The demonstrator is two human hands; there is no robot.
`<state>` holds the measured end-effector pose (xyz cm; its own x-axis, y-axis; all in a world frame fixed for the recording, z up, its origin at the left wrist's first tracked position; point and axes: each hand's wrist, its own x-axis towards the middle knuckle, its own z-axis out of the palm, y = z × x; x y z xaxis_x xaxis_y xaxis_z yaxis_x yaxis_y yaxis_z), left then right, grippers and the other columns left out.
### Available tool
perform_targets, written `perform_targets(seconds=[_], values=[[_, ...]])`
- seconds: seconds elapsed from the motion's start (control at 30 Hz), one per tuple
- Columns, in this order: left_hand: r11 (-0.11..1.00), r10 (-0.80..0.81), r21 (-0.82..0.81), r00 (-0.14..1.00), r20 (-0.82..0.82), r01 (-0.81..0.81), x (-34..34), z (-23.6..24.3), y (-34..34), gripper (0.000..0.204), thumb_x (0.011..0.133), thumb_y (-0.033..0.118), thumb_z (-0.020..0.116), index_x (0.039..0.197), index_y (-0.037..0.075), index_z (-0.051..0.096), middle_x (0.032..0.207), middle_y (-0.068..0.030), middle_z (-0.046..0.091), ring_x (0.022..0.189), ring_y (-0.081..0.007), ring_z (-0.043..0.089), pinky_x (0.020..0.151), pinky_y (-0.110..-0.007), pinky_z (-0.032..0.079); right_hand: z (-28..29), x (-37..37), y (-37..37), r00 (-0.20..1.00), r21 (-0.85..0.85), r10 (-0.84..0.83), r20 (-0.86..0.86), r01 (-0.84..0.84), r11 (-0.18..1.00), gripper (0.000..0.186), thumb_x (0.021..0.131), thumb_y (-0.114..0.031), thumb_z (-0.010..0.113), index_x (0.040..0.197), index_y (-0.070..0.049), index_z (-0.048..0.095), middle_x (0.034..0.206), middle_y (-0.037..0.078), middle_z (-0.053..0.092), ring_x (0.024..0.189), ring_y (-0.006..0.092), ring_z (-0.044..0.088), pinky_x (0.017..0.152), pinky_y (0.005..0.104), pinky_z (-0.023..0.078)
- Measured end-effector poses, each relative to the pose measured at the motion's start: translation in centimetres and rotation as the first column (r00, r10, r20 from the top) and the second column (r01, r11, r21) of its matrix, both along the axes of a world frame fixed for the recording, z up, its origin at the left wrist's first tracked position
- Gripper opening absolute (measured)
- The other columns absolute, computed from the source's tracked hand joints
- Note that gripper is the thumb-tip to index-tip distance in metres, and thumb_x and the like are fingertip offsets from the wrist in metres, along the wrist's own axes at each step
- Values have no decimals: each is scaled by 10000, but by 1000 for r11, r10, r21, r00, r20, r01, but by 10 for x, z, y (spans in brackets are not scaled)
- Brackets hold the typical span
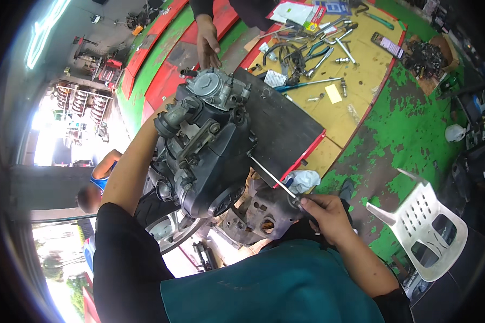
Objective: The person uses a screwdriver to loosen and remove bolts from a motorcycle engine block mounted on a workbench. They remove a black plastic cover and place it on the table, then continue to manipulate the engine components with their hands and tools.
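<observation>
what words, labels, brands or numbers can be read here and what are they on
None reads clearly.
Blue card: print too small.
Red-edged packet: too blurred.
Phone: screen too small and blurred.
White packet: print too small.

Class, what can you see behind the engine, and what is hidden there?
The left forearm reaches behind the engine; the left hand is covered. A co-worker's hand shows beyond.

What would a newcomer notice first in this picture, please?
The big grey-and-black engine in the middle likely catches the eye first, with the right hand pointing a long metal tool at its side. Beyond it, many hand tools lie across a yellow surface, and a white plastic chair stands out at the right.
</observation>
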<state>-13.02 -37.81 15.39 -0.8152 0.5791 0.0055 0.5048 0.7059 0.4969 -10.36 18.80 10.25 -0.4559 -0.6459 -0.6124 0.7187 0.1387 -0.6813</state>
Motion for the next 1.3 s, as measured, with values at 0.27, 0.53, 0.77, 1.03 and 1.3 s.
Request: perform_targets(seconds=[0.27, 0.53, 0.77, 1.03, 1.3], values=[[658, 671, -390, 737, -82, -644, 14, -21, -22, 501, 963, 412, 588, 1267, 16, 621, 974, -192, 693, 911, -319, 696, 817, -414, 553, 37, -72, 83, 878, 236, -41, -477, 173, 956, 287, 951, -306, 740, 989, -22, 757, 657, -27, 598, 478, 57, 458, 446, 251, 346], [579, 802, -288, 596, 33, -763, 51, 128, 71, 534, 954, 397, 561, 1260, -25, 675, 1260, -223, 694, 1195, -348, 651, 1028, -423, 489, 203, -206, 301, -55, -601, -852, -521, 732, 320, 324, 1052, -310, 591, 1252, -59, 637, 1078, 25, 690, 652, 64, 521, 503, 224, 388], [606, 793, 58, 608, 37, -793, 67, 155, 191, 659, 942, 380, 627, 1473, 7, 508, 1477, -249, 538, 1359, -370, 530, 1158, -389, 391, 299, -294, 346, -572, -787, -676, -465, 616, 20, 229, 973, -161, 464, 874, 5, 586, 839, 157, 646, 644, 238, 649, 577, 374, 585], [656, 715, 397, 697, -53, -642, 62, 149, 346, 579, 885, 216, 712, 1398, -12, 571, 1471, -238, 541, 1396, -401, 484, 1173, -472, 361, -23, -342, 117, -22, 191, 228, -973, 471, 861, 362, 982, -225, 647, 1287, -36, 604, 1139, 216, 670, 996, 361, 672, 874, 441, 534], [-257, 667, 542, 259, 699, -800, 73, -12, 464, 542, 909, 81, 671, 1416, -43, 526, 1388, -190, 615, 1253, -294, 615, 1070, -425, 462, -137, -294, 21, 40, 443, 471, -881, -278, 852, 317, 964, -260, 640, 1237, -102, 609, 1087, 165, 668, 983, 383, 665, 830, 469, 553]])
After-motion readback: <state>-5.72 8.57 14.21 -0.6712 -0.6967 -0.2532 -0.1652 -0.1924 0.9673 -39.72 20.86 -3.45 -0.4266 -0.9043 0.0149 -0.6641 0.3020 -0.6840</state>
